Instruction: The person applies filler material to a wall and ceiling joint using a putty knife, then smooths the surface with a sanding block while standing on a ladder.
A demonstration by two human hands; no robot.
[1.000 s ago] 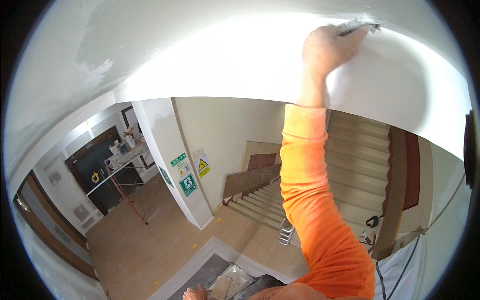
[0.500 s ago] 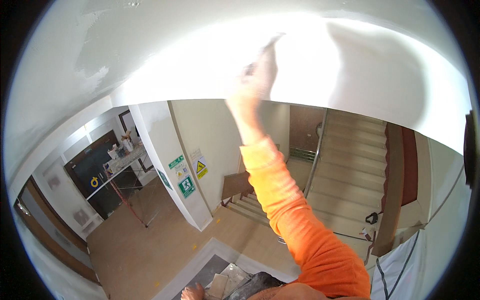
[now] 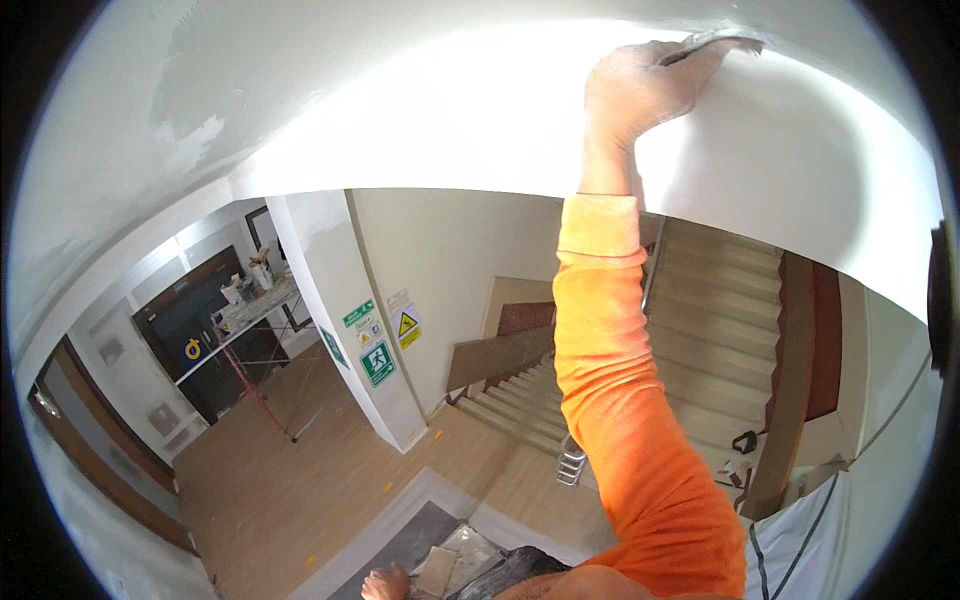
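Note:
My right hand (image 3: 650,90) is raised high, closed round a metal scraper (image 3: 720,45) whose blade touches the curved joint where the white bulkhead (image 3: 800,160) meets the ceiling (image 3: 300,50). Grey patches mark the ceiling. An orange sleeve covers that forearm. My left hand (image 3: 385,585) is low at the bottom edge, fingers curled beside a smeared metal board (image 3: 468,548) bearing a beige rectangular piece (image 3: 436,570); what it grips is hidden.
Stairs (image 3: 700,340) are below on the right. A white pillar (image 3: 340,260) with signs stands left of centre. A scaffold (image 3: 240,370) with containers stands before a dark door (image 3: 200,390). An aluminium ladder (image 3: 570,460) is down by the stairs, with white sheeting (image 3: 800,540) at lower right.
My right hand swept leftward and lower along the bulkhead half a second ago, then moved back right and up to the joint. My left hand has barely moved.

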